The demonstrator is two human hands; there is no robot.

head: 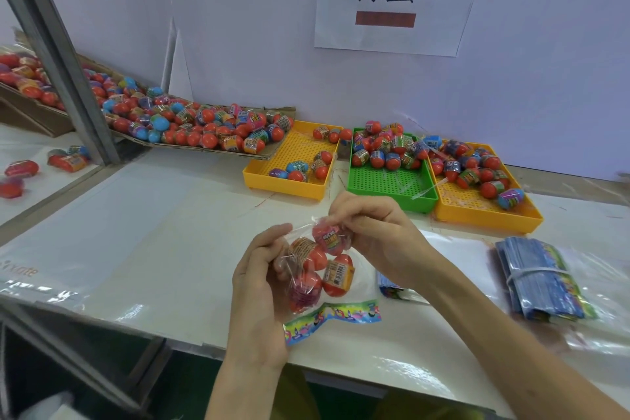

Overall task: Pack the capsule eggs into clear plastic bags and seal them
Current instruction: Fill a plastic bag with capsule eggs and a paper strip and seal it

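The left hand is held nearest the camera, above the front edge of the white table, with its fingers curled round the left side of a clear plastic bag. Four capsule eggs are seen inside the bag, mostly red with printed labels, and the bag's colourful printed header strip hangs below them. The bag's upper edge is pinched by the right hand, whose fingertips are closed tightly on the film just above the topmost egg. The eggs are thus held between the two hands, clear of the table.

Farther back, a yellow tray, a green tray and a second yellow tray are set side by side, each holding loose eggs. A cardboard tray heaped with eggs is seen to the left. A banded bundle of bags lies to the right, and a paper sign is fixed to the wall.
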